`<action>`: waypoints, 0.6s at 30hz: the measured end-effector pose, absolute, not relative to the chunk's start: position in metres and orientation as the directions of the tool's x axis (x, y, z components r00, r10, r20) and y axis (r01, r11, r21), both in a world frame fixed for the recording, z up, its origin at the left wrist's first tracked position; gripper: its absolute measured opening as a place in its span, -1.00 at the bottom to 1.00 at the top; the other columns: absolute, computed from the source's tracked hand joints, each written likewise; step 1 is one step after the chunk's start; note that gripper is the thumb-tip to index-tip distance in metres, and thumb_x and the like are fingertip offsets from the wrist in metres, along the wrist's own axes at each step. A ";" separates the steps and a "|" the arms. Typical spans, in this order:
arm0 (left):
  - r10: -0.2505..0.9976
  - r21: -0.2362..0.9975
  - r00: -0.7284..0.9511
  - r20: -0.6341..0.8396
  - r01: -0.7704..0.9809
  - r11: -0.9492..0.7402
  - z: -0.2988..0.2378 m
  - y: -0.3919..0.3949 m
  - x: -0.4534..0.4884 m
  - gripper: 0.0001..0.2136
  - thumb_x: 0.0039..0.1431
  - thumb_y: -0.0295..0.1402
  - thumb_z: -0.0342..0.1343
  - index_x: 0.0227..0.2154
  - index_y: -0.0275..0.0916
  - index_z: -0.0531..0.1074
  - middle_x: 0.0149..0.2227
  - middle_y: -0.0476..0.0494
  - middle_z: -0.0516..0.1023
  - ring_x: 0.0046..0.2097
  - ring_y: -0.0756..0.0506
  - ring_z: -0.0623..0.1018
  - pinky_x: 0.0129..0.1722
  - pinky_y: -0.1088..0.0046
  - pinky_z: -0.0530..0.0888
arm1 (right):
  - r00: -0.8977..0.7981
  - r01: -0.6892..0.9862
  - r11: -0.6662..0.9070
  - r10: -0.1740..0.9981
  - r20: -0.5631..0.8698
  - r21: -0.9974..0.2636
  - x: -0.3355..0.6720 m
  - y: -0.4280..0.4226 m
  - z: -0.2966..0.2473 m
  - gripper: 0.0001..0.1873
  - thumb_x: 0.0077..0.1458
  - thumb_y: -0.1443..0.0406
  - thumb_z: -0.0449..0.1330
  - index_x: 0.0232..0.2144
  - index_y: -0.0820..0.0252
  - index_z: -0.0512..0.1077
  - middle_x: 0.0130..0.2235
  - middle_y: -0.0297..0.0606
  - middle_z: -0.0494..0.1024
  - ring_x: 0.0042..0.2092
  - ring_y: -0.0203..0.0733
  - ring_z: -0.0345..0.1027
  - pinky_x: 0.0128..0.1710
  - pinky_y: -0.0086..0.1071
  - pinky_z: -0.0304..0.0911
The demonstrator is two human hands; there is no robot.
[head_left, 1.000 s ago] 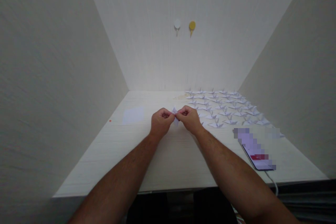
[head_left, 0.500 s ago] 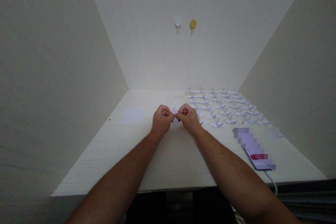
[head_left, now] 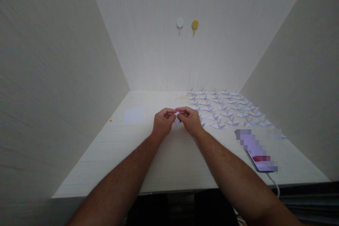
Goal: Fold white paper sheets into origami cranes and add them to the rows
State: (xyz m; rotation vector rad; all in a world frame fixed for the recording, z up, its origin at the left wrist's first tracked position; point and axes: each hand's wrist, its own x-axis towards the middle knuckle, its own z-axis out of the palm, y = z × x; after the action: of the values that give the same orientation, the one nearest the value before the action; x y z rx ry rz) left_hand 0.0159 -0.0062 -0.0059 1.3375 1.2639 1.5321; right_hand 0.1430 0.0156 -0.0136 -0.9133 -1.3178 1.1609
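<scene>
My left hand (head_left: 162,122) and my right hand (head_left: 189,120) meet over the middle of the pale wooden desk (head_left: 172,162). Both are closed in a pinch on a small folded piece of white paper (head_left: 177,118) held between them, most of it hidden by the fingers. Just right of my right hand begin rows of several finished white paper cranes (head_left: 225,107). A flat white sheet of paper (head_left: 134,115) lies on the desk to the left of my left hand.
A phone (head_left: 258,152) with a white cable (head_left: 275,185) lies near the desk's front right. Pale walls close the desk in at the left, back and right. Two round hooks, one white (head_left: 180,23) and one yellow (head_left: 195,24), are on the back wall.
My fingertips have drawn closer together over the folded paper, so less of it shows than before. The arms have hardly moved.
</scene>
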 end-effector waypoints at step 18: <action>0.999 0.974 -0.030 0.023 -0.222 -0.030 -0.008 0.001 0.002 -0.80 -0.21 -0.37 0.32 -0.44 -0.32 0.58 -0.48 -0.11 0.57 -0.50 0.00 0.50 -0.40 0.41 0.51 | -0.167 0.241 0.566 0.825 0.540 -0.789 0.158 0.019 -0.011 -0.89 -0.03 0.27 0.24 -0.40 0.16 0.53 -0.32 -0.24 0.54 -0.34 -0.28 0.39 -0.42 -0.45 0.28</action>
State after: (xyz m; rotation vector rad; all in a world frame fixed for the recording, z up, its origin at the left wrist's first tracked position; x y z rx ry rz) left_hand 0.0019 0.0007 -0.0077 1.0475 1.0483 1.3466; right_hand 0.1582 0.0189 -0.0112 -0.8952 -1.7023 0.6639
